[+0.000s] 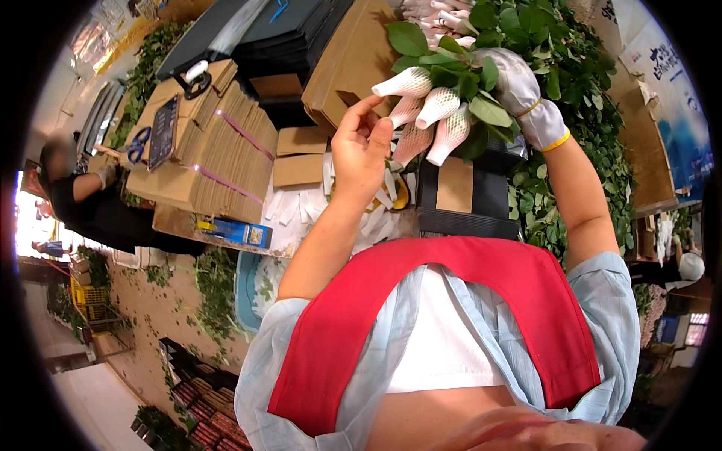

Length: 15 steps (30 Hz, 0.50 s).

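My right hand [519, 94], in a pale glove with a yellow cuff, grips a bunch of leafy flower stems. Their heads sit in white and pinkish foam net sleeves [438, 107], several of them, pointing toward me and to the left. My left hand [361, 154] is bare and raised at the left side of the heads. Its thumb and index finger stand apart next to the nearest sleeves; whether they touch cannot be made out. Below the bunch lies a black box with a brown panel [455, 186]. Loose white sleeves [289, 207] are scattered on the table.
Stacked flat cardboard [214, 150] stands left, topped by scissors [138, 144] and a tape dispenser [194, 79]. Green foliage [571, 173] heaps along the right. More sleeved heads [440, 22] lie at the far side. A blue tub [247, 293] sits below. Another person [83, 195] works at left.
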Available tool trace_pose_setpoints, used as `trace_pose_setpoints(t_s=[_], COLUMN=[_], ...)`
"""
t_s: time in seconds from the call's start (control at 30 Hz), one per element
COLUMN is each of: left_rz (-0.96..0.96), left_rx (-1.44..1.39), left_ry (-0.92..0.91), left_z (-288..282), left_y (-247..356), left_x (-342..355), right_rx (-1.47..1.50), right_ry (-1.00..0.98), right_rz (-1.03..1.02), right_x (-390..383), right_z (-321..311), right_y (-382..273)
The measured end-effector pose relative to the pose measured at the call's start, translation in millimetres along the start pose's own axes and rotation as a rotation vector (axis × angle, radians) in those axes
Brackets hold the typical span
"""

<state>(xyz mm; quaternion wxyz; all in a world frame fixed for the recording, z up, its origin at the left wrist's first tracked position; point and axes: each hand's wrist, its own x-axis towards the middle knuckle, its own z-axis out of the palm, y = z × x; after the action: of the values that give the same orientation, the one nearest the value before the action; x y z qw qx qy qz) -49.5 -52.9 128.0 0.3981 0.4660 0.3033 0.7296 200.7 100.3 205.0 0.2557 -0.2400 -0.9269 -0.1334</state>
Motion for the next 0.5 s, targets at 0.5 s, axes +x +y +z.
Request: trace_pose_setpoints(t_s=[0.5], left_rz=[0.628], left_rx=[0.819], left_ry=[-0.29], left_z=[-34.8], left_y=[33.7], left_x=[15.4], right_rx=[0.047], right_ry=[-0.16], right_rz=[-0.152], right_x=[-7.1], right_z=[28.1], right_y=[22.7])
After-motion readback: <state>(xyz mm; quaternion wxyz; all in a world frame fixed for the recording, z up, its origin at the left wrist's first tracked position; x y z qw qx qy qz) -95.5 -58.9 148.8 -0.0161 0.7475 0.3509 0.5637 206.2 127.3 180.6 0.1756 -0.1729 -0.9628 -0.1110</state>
